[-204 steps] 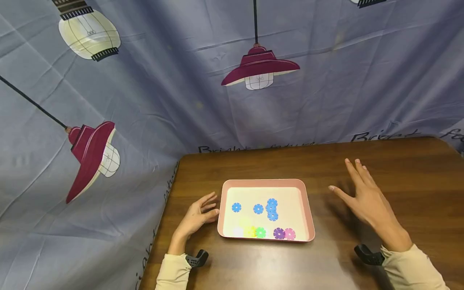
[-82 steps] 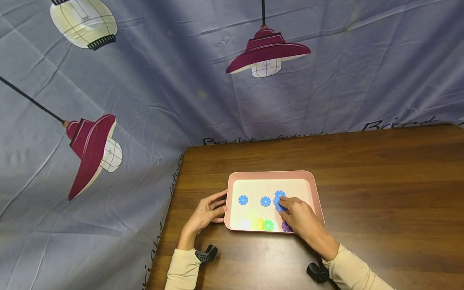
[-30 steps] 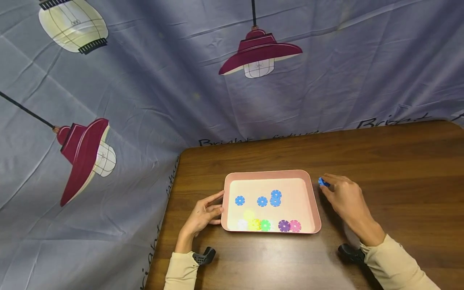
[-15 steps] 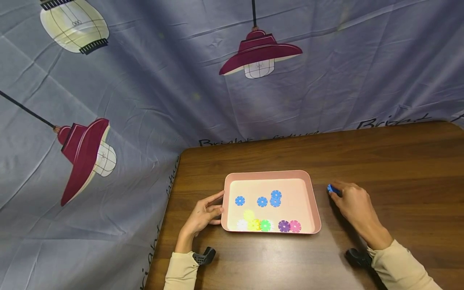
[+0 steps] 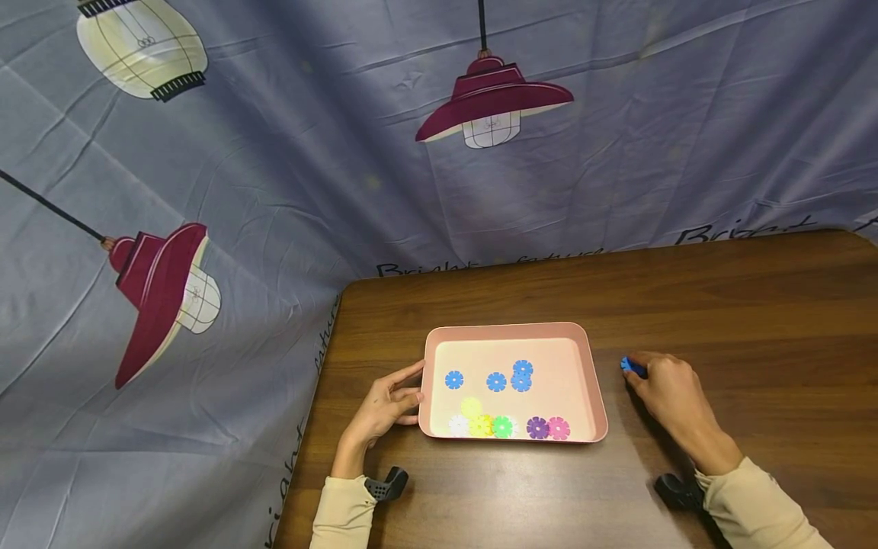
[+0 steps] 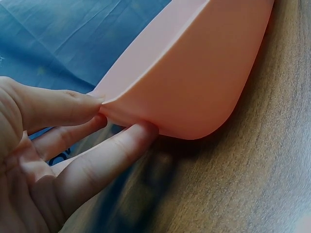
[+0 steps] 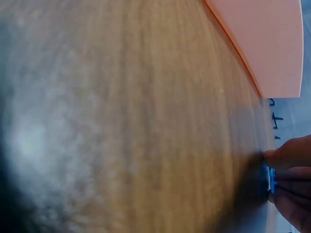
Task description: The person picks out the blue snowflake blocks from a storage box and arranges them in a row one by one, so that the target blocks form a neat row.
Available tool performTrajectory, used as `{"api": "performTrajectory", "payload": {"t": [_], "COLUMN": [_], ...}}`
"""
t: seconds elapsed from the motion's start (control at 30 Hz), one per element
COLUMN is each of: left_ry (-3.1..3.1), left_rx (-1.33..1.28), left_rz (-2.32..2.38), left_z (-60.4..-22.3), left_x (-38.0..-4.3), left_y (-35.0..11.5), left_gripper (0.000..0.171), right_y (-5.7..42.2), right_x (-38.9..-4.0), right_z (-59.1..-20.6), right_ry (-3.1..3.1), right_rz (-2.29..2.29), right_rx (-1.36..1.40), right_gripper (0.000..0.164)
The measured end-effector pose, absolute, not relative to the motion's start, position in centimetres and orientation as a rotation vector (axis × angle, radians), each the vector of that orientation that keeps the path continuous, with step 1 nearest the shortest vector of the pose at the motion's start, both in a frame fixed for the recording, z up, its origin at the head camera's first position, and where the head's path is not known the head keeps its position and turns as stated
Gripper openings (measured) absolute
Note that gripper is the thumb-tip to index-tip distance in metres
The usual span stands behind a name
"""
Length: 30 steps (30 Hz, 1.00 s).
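Note:
My right hand (image 5: 675,393) pinches a blue flower-shaped plastic disc (image 5: 632,367) between thumb and fingers, low over the table to the right of the pink tray (image 5: 595,396). In the right wrist view that blue disc (image 7: 272,179) appears edge-on between the fingertips. My left hand (image 5: 381,408) touches the tray's left side with spread fingers. Seen from the left wrist, the thumb (image 6: 73,107) meets the rim and another finger presses the tray's outer wall (image 6: 189,92). Several blue discs (image 5: 496,382) lie inside the tray, two of them overlapping.
Along the tray's near side lie discs in white (image 5: 458,425), yellow (image 5: 480,425), green (image 5: 503,427), purple (image 5: 537,428) and pink (image 5: 559,428). The brown wooden table (image 5: 535,496) ends at a blue-grey curtain (image 5: 329,152) behind and on the left.
My right hand reached into the tray, took one blue disc and carried it out to the right; lately it has drawn slightly nearer me. My left hand came against the tray and stays there.

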<state>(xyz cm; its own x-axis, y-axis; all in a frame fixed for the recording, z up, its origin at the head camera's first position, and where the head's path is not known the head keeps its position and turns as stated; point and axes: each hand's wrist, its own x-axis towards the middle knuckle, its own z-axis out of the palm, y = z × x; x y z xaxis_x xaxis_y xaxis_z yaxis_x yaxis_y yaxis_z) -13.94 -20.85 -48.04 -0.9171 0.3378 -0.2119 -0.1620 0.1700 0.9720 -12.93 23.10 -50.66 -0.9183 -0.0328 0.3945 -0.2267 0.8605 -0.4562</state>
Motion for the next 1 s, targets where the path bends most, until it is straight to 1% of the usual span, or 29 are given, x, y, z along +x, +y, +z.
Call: {"api": "performTrajectory", "payload": {"t": [0.43, 1.0], "left_ry": [2.064, 2.066], "left_rx": [0.152, 0.144], "left_rz": [1.802, 1.802], "left_z": [-48.07, -48.31], "left_x": [-13.91, -13.97], "left_y": [-20.87, -20.99], "left_gripper": [0.06, 0.06], "right_y": [23.16, 23.19], "right_x": [-13.02, -12.99], "right_z": [-50.74, -50.54], "right_ry": [-2.669, -2.682], "right_rz": [0.715, 0.7], "right_rx": [0.19, 0.186], "right_gripper": [0.018, 0.021]}}
